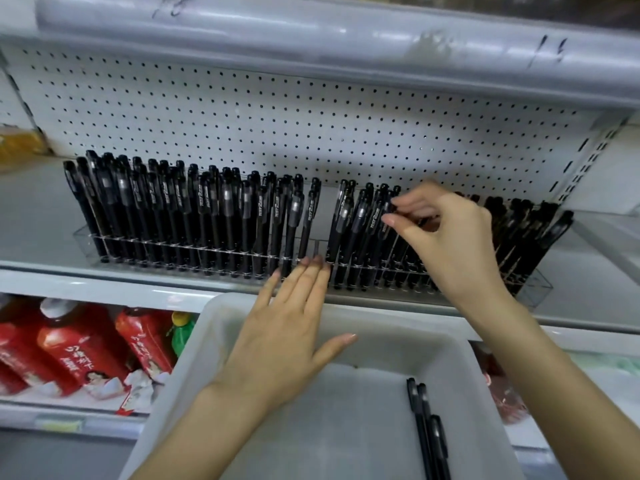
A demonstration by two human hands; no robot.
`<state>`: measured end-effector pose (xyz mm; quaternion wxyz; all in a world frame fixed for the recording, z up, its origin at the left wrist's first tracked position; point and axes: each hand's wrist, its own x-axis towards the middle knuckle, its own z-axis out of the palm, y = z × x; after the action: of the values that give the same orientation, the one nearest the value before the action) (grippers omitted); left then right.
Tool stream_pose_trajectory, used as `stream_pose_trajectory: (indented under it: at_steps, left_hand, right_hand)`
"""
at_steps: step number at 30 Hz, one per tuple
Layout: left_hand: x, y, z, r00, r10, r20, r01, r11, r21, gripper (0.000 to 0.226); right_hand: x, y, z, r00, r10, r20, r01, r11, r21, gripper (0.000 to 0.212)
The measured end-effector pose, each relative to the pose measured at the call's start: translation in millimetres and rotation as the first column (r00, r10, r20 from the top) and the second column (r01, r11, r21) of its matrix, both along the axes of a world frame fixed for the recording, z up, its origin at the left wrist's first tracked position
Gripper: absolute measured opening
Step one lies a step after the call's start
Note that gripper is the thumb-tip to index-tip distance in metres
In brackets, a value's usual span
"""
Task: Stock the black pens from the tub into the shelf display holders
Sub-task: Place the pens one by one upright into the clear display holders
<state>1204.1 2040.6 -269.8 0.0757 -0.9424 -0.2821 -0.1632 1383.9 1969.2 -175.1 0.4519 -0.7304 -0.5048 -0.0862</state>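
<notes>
At a store shelf (52, 273), the right hand (446, 237) pinches a black pen (387, 212) standing in the clear holder (173, 249).
The left hand (287, 327), fingers straight, touches the holder's front; spare pens (426, 427) lie in the tub (214, 337) below.

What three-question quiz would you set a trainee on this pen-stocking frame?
1. True or false: no pens lie in the tub.
2. Which hand pinches a displayed pen? A) left hand B) right hand C) both
3. Fill in: the left hand's straight fingers touch the front of the clear ___.
Key: 1 false, loose pens remain in it; 2 B; 3 holder.
</notes>
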Motion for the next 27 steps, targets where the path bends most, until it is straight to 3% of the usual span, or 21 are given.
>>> stream_pose_trajectory:
  at_steps: [5,9,14,16,19,22,27]
  left_hand:
    - [0,1,4,1.000,-0.020,-0.012,0.020,1.000,-0.025,0.083]
    - [-8,-4,19,0.997,-0.053,-0.053,0.047,0.993,-0.108,0.088]
    - [-43,-39,34,0.997,-0.083,-0.012,0.075,0.951,-0.300,0.087]
    - [-68,-62,37,0.997,-0.080,-0.009,0.072,0.931,-0.357,0.089]
    - [-101,-97,32,0.997,-0.058,-0.054,0.029,0.900,-0.435,0.087]
    - [-121,-122,19,0.996,0.002,-0.093,-0.046,0.880,-0.473,0.087]
    - [-133,-136,-2,0.986,0.082,-0.146,-0.134,0.911,-0.391,0.071]
  right_hand:
    - [-3,-4,8,0.999,0.016,0.027,-0.015,0.998,-0.067,0.024]
    - [-13,-25,16,1.000,0.012,-0.001,-0.012,0.999,-0.034,0.029]
    - [-40,-75,-2,0.975,0.195,-0.108,-0.208,0.969,-0.129,0.017]
    - [-54,-96,-21,0.927,0.265,-0.264,-0.330,0.911,-0.246,0.014]
    - [-71,-122,-60,0.855,0.230,-0.465,-0.442,0.793,-0.419,0.012]
    - [-84,-138,-97,0.820,0.197,-0.537,-0.512,0.672,-0.535,0.008]
    - [-98,-147,-126,0.764,0.166,-0.624,-0.605,0.523,-0.601,0.011]
